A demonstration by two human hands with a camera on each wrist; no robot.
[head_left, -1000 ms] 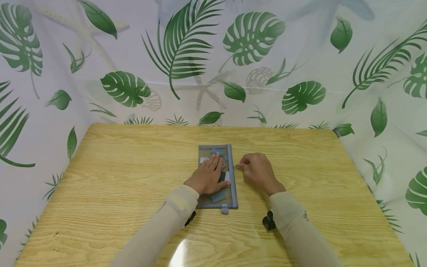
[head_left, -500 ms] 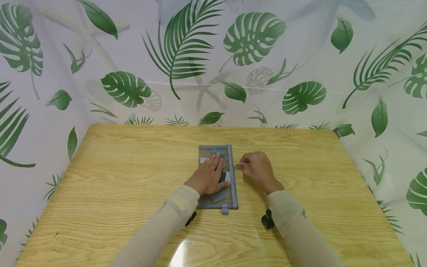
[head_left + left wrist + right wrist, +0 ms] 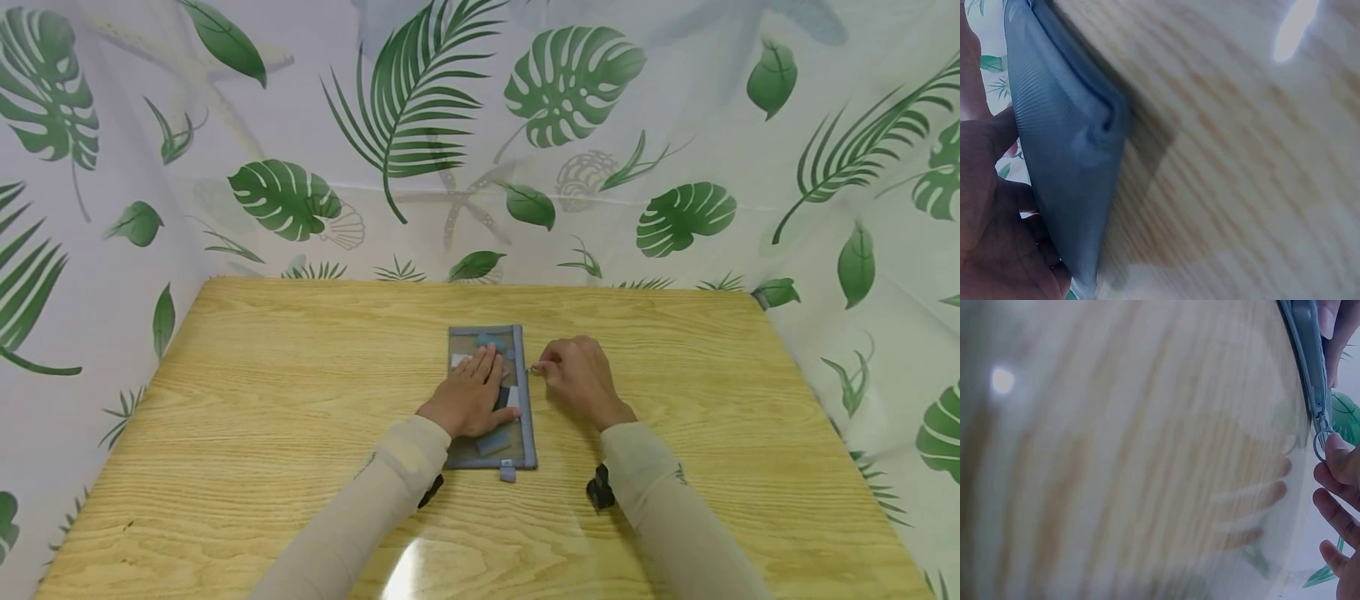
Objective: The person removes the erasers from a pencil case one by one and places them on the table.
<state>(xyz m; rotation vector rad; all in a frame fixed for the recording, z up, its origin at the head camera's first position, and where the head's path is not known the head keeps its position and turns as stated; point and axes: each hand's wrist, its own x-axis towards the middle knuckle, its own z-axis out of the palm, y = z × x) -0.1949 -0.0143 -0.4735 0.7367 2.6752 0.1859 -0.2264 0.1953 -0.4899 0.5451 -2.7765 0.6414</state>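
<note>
A grey-blue mesh zip pouch [image 3: 463,340] lies on the table, its zipper edge [image 3: 527,425] along the right side. Through the mesh show several small blue, white and dark items, partly hidden by a hand. My left hand [image 3: 467,402] rests flat on the pouch, fingers straight and thumb spread toward the zipper. Thumb and index finger of my right hand [image 3: 581,379] pinch the ring of the zipper pull [image 3: 1315,447], just beyond the pouch's right edge. In the left wrist view, the pouch's near side [image 3: 1066,144] stands between the left hand and the tabletop.
The wooden table [image 3: 285,383] stretches out on both sides of the pouch. Behind it and at the sides hangs a white cloth [image 3: 465,225] with green leaf prints. A small fabric tab [image 3: 507,474] sticks out from the pouch's near end.
My right hand, pinching the zipper pull, has moved slightly away from me along the pouch's right edge. The left hand stays in place on the pouch.
</note>
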